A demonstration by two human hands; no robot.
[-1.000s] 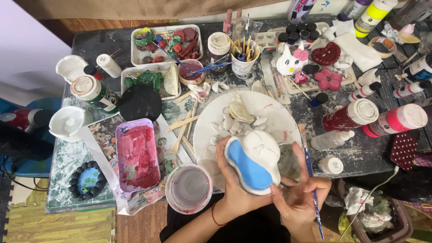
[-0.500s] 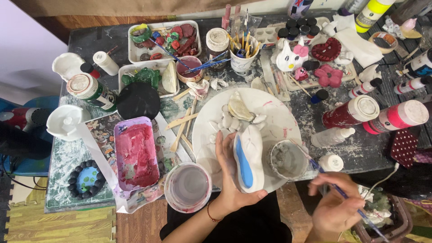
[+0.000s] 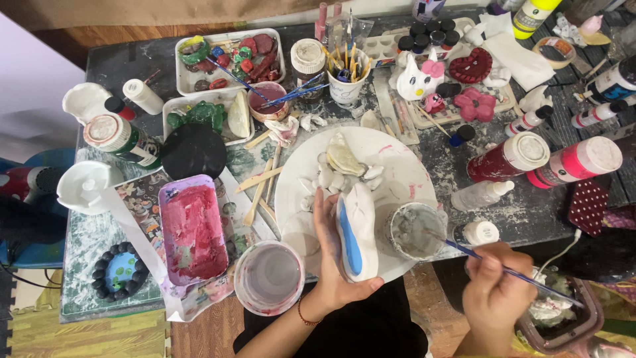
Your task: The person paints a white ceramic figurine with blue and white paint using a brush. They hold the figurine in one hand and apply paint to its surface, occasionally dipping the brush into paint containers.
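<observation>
On a paint-spattered craft table (image 3: 119, 59), a pink tray (image 3: 193, 229) of red paint is lying at the left beside a round cup (image 3: 269, 276) of cloudy water. Just right of the cup, the left hand (image 3: 332, 262) is gripping a white figure (image 3: 356, 229) with a blue stripe, fingers curled behind it and thumb under its lower end, holding it on edge over the near rim of a large white plate (image 3: 397, 159). Beside the figure, a small pot (image 3: 415, 230) of grey water is receiving the tip of a thin blue brush (image 3: 490, 262). At the right, the right hand (image 3: 495, 292) is pinching that brush between fingers and thumb, near red and pink paint bottles (image 3: 546, 159).
</observation>
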